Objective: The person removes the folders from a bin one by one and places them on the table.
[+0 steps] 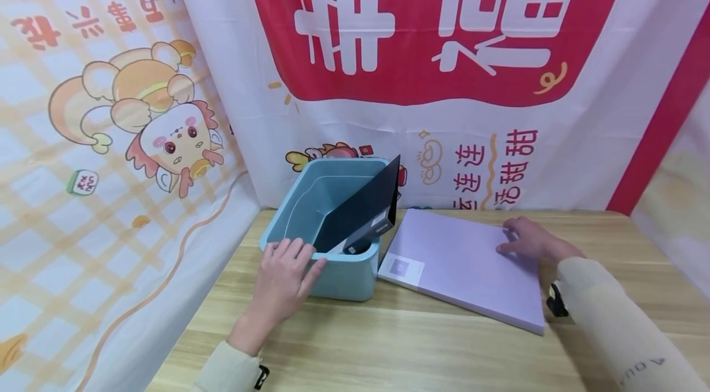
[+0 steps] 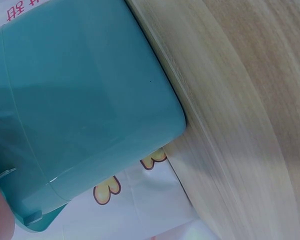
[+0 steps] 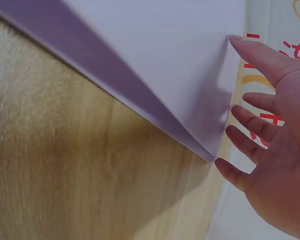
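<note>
A blue plastic storage bin [image 1: 346, 278] stands on the table, with a black file folder [image 1: 360, 204] leaning at a slant inside it and sticking out above the rim. My left hand [image 1: 285, 269] holds the bin's near rim at its left corner; in the left wrist view the bin's wall [image 2: 90, 100] fills much of the picture. To the right of the bin, a light purple file folder [image 1: 455, 262] with a white label lies flat. My right hand [image 1: 529, 239] touches its far right edge, thumb tip on the cover and fingers spread along the edge [image 3: 270, 130].
The wooden table [image 1: 388, 355] extends in front of the bin and folder. A printed white cloth [image 1: 222, 28] with a red panel hangs directly behind them, and a checked cloth with a cartoon figure [image 1: 161, 114] hangs at the left.
</note>
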A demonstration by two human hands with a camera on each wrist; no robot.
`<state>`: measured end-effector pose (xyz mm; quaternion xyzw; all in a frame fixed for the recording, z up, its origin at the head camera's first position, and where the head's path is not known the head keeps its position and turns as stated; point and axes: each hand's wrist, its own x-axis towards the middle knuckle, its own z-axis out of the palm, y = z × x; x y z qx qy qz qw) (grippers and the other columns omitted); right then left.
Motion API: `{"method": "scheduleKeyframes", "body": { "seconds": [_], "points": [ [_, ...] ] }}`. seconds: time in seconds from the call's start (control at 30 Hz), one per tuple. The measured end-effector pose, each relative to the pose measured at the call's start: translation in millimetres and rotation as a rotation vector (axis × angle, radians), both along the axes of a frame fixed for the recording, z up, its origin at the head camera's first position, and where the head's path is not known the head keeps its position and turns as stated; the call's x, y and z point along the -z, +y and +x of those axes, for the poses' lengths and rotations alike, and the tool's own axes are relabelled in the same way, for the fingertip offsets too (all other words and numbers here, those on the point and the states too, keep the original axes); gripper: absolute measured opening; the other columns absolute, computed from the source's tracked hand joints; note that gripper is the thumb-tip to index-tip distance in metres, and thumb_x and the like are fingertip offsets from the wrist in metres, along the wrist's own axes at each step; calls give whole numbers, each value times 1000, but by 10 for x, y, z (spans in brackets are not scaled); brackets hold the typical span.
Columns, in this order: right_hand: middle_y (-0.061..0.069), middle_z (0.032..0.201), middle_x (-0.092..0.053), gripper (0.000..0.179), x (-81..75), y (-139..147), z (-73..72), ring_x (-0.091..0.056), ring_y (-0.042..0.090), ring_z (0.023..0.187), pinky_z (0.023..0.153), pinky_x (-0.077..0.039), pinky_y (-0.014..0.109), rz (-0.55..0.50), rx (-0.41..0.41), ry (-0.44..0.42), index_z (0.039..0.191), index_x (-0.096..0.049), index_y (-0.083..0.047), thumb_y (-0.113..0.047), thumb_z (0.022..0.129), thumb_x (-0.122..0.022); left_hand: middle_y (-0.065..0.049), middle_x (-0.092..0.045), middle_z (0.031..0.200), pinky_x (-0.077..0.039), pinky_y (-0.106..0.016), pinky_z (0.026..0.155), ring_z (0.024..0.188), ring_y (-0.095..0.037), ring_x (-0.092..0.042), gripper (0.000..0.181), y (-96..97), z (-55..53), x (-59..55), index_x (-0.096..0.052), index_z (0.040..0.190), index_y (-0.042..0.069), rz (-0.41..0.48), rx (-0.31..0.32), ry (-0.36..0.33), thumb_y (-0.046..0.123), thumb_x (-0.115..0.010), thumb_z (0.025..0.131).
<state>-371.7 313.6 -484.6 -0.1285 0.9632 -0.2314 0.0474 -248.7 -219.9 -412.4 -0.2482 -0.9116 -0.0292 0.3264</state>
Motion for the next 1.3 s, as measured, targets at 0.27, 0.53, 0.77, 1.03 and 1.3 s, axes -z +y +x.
{"method": "scheduleKeyframes", "body": {
  "seconds": [0.27,0.53,0.77,1.03,1.3],
  "points": [
    [33,125,-45,77,8,10,-19,-43,49,114,92,-34,62,-8,44,-1,131,-41,10,-36,79,-73,4,-46,80,-39,-43,80,77,-19,-45,34,7,-1,15,-55,87,18,-2,-4,13,49,-42,95],
    [33,124,-46,78,64,89,-54,-43,50,113,92,-32,63,-3,46,11,128,-43,12,-36,75,-77,4,-46,80,-38,-43,79,76,-19,-45,34,14,-8,26,-55,86,18,0,7,20,48,-42,95],
    [31,122,-49,76,99,124,-90,-44,49,112,92,-32,64,-1,41,-8,125,-47,9,-37,73,-78,4,-47,81,-38,-42,80,78,-18,-45,34,12,10,17,-55,88,19,-3,-6,1,49,-42,96],
    [28,118,-52,69,1,85,-72,-48,46,108,87,-38,61,35,-7,-46,123,-49,9,-35,76,-75,5,-46,81,-38,-43,81,78,-17,-44,33,8,17,11,-54,88,20,-2,-10,-4,49,-41,96],
    [27,114,-56,68,-44,66,-84,-52,44,104,85,-40,58,48,-27,-48,121,-51,10,-34,75,-76,5,-47,82,-38,-42,81,79,-17,-45,33,3,16,1,-55,88,20,-2,-11,5,49,-42,95]
  ]
}}
